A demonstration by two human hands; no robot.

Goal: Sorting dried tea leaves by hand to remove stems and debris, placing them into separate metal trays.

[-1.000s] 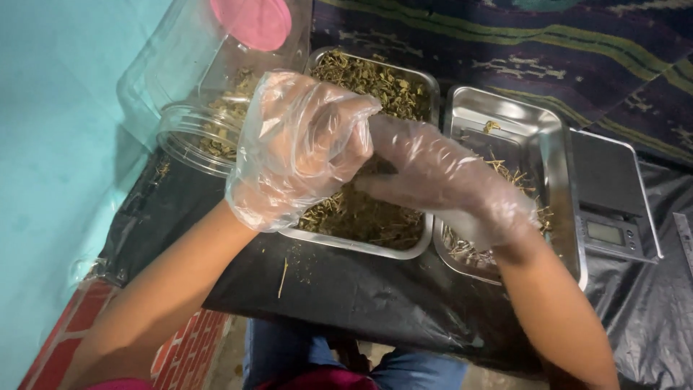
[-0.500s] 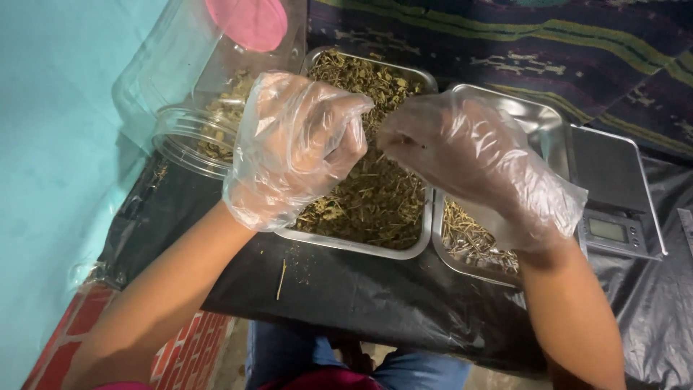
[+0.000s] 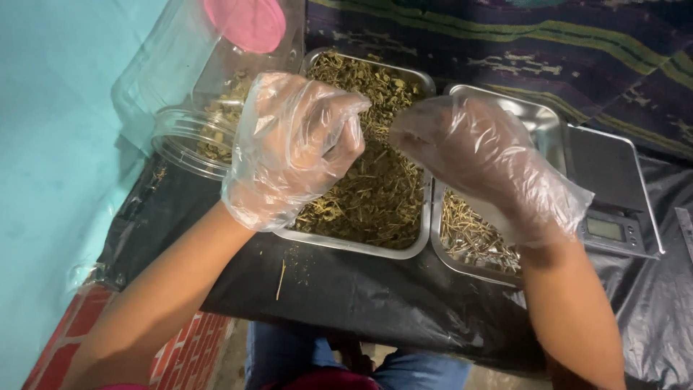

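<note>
While the clear jar (image 3: 189,133) lies tipped at upper left, the left hand (image 3: 292,144) hovers clenched over the tray of dried herbs (image 3: 375,195) at centre; whether it pinches a sprig, can't tell. Right hand (image 3: 487,162) loosely curled, apparently empty, above the stem tray (image 3: 538,130). Risk: loose gloves snag, scattering bits onto black plastic sheet (image 3: 361,296). Scale (image 3: 610,209) far right; teal wall (image 3: 58,144) left.

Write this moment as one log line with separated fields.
left hand: gloved, closed, over steel tray of dried herbs | right hand: gloved, fingers pinched, above trays' border | second steel tray: stems
</note>
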